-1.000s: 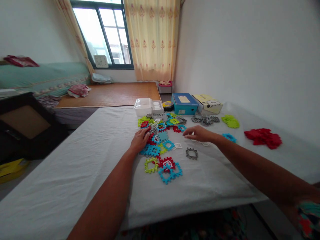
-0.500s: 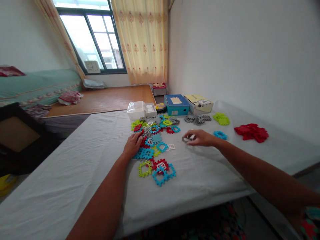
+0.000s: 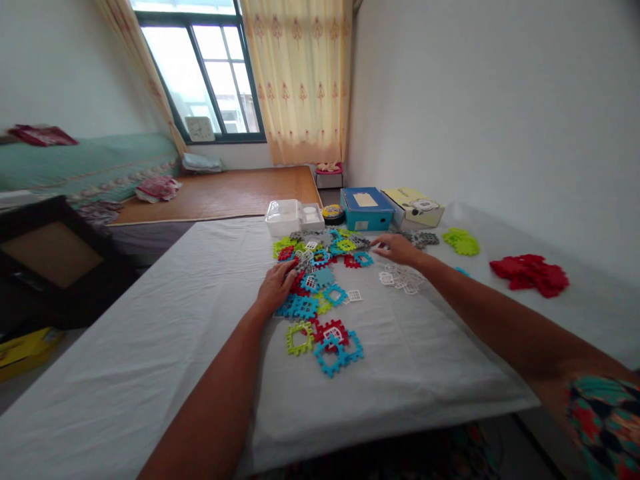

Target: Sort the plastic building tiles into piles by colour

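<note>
My left hand (image 3: pixel 277 285) rests on the left side of a mixed pile of plastic interlocking pieces, its fingers stretched over red pieces (image 3: pixel 302 285) and grey ones. My right hand (image 3: pixel 397 249) is at the pile's far right edge, thumb and forefinger apart near dark grey pieces (image 3: pixel 361 243); I see nothing held in it. Below that hand lies a group of white window-shaped pieces (image 3: pixel 400 279). Blue pieces (image 3: pixel 306 307) lie in front of my left hand. Nearer to me are a lime-green frame piece (image 3: pixel 299 327) and a blue frame piece (image 3: pixel 331 372).
Sorted heaps lie to the right: grey (image 3: pixel 424 239), lime-green (image 3: pixel 461 242) and red (image 3: pixel 530 273). At the back stand a clear plastic box (image 3: pixel 283 217), a round tin (image 3: pixel 333 213), a blue box (image 3: pixel 367 217) and a yellow box (image 3: pixel 415 208). A white cloth (image 3: pixel 165 347) covers the table.
My right hand has moved away from me to the pile's far right edge, exposing the white window pieces. My left hand stays on the pile. The view has turned slightly left.
</note>
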A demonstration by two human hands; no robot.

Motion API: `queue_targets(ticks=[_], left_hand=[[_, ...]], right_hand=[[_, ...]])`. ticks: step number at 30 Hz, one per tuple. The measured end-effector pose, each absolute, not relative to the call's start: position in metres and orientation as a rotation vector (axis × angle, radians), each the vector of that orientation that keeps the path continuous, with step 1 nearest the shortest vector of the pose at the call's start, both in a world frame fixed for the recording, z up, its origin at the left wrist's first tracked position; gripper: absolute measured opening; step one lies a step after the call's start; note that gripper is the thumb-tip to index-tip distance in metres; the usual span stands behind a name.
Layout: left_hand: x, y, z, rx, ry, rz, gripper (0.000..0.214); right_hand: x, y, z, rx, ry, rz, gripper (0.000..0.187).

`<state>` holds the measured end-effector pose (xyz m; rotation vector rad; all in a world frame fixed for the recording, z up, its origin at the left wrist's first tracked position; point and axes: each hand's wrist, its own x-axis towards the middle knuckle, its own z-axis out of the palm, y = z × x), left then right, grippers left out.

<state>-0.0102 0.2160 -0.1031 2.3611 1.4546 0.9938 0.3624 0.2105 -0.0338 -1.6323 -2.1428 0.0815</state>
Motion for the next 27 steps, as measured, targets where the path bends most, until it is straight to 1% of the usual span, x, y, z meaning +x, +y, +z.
queue_targets(ticks=[3, 5, 7, 9, 11, 15, 17, 19, 23, 25, 27], left_hand=[[-0.011, 0.217, -0.104, 2.372, 1.451, 0.983, 0.043], [-0.011, 0.218, -0.105, 2.378, 1.449, 0.983, 0.044], [-0.011, 0.219, -0.106, 2.379, 1.451, 0.991, 0.044], [-0.011, 0.219, -0.106, 2.381, 1.452, 0.997, 0.044], [-0.011, 0.218, -0.105, 2.388, 1.445, 0.993, 0.045], [-0.011, 0.217, -0.103, 2.390, 1.440, 0.983, 0.045], [-0.011, 0.217, -0.103, 2.388, 1.453, 0.979, 0.045], [-0.011, 0.217, -0.103, 2.389, 1.458, 0.972, 0.045], [-0.012, 0.218, -0.104, 2.393, 1.443, 0.989, 0.045], [-0.011, 0.218, -0.104, 2.394, 1.437, 1.001, 0.045], [-0.011, 0.217, -0.104, 2.387, 1.432, 1.005, 0.044]], right_hand=[[0.328, 0.187, -0.052, -1.372, -2.444, 0.418, 0.025], [0.311, 0.170, -0.061, -1.203, -2.581, 0.466, 0.030], [0.300, 0.156, -0.066, -1.171, -2.626, 0.319, 0.029], [0.298, 0.148, -0.065, -1.231, -2.639, 0.174, 0.023], [0.306, 0.145, -0.059, -1.356, -2.657, 0.060, 0.020], [0.341, 0.149, -0.046, -1.754, -2.554, -0.228, 0.019], [0.351, 0.145, -0.042, -1.811, -2.455, -0.314, 0.020], [0.345, 0.132, -0.040, -1.604, -2.465, -0.256, 0.030], [0.292, 0.091, -0.046, -0.834, -2.703, 0.013, 0.049], [0.263, 0.079, -0.052, -0.567, -2.811, 0.033, 0.053], [0.243, 0.081, -0.060, -0.435, -2.876, 0.003, 0.052]])
